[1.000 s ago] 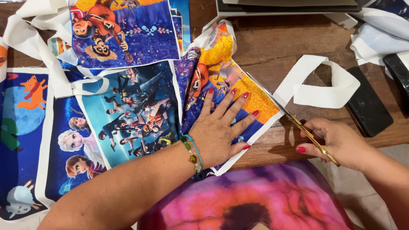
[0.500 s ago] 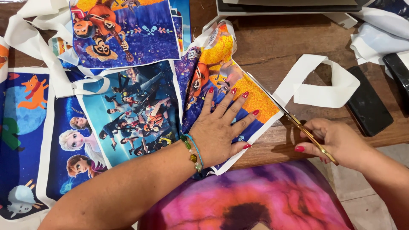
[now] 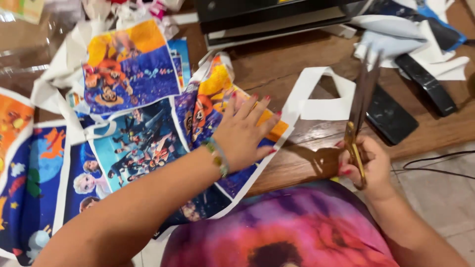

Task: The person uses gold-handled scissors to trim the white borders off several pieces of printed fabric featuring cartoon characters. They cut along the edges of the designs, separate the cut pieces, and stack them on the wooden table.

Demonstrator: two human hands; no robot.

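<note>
Left hand [image 3: 243,133], fingers splayed, on one printed sheet [image 3: 217,111]; right hand [image 3: 366,165] fingers clamped on one scissors [image 3: 358,116].

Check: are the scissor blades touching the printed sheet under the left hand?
Apart. In the head view the scissors point upward in the right hand, with bare table between them and the printed sheet.

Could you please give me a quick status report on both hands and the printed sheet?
Left hand flat on the printed sheet, fingers spread. Right hand shut on gold-handled scissors, blades up, off the sheet. Black phone lies beyond.
</note>
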